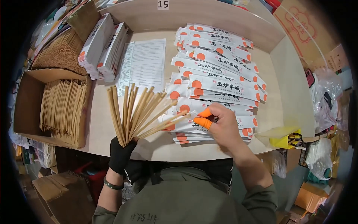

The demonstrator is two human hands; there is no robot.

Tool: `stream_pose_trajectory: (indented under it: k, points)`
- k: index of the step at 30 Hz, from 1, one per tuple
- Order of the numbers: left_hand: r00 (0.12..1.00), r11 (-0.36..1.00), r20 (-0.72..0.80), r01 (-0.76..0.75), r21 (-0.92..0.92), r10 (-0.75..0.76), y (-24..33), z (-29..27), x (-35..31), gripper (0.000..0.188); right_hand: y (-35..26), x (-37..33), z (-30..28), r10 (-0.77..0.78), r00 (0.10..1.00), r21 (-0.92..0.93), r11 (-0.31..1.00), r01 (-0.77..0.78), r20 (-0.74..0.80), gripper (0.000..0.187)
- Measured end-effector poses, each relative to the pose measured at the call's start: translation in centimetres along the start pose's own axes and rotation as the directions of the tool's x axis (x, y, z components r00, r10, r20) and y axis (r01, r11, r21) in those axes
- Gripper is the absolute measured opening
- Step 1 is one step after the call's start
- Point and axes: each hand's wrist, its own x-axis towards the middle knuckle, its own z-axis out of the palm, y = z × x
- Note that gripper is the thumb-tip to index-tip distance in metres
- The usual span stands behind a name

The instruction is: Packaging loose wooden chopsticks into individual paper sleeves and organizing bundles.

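My left hand (121, 155), in a black glove, is closed round the lower ends of a fanned bunch of light-brown wooden chopsticks (130, 108). A few of them lean far right, their tips reaching toward my right hand (223, 127). That hand wears orange finger covers on thumb and forefinger, which pinch the whitish end of a paper sleeve. Just where the chopstick tips meet that end is too small to make out. Beneath and beyond lies a spread pile of white paper sleeves (227, 86) with orange-red dots and black lettering.
At the left stands a cardboard box (22, 108) packed with chopsticks, with more bundles behind it. Stacked sleeves (97, 41) lie beside a printed sheet (143, 63). A low board (223, 15) walls the table's back. Scissors (295, 139) rest in a yellow holder (278, 139) at the right edge.
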Motion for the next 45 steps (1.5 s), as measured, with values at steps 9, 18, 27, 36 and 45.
stream_pose_trajectory:
  k: [9,18,27,36,45]
  points:
    - [0.995,0.99,-0.002,-0.094,0.103,0.095,2.9,-1.2,0.0,0.023,0.3,-0.1,-0.9,-0.288,0.958,-0.225,0.933,0.282,0.006,0.015]
    - [0.987,0.988,-0.072,-0.142,0.055,0.146,3.8,-1.5,0.0,0.02,-0.6,-0.5,-1.5,-0.217,0.974,-0.227,0.947,0.226,0.064,0.014]
    - [0.97,0.953,0.055,-0.243,0.179,0.237,6.8,-3.3,0.3,0.022,0.1,-1.4,-2.2,-0.356,0.927,-0.228,0.899,0.374,0.119,0.018]
    - [0.941,0.638,0.09,-0.148,-0.756,0.325,10.8,7.3,1.0,0.027,-4.0,0.3,2.4,-0.728,0.582,-0.594,0.301,0.746,0.362,0.016]
    - [0.928,0.784,-0.242,-0.37,-0.499,0.284,1.7,1.9,10.7,0.014,1.2,-11.3,-6.7,-0.587,0.794,-0.723,0.617,0.311,-0.16,0.02]
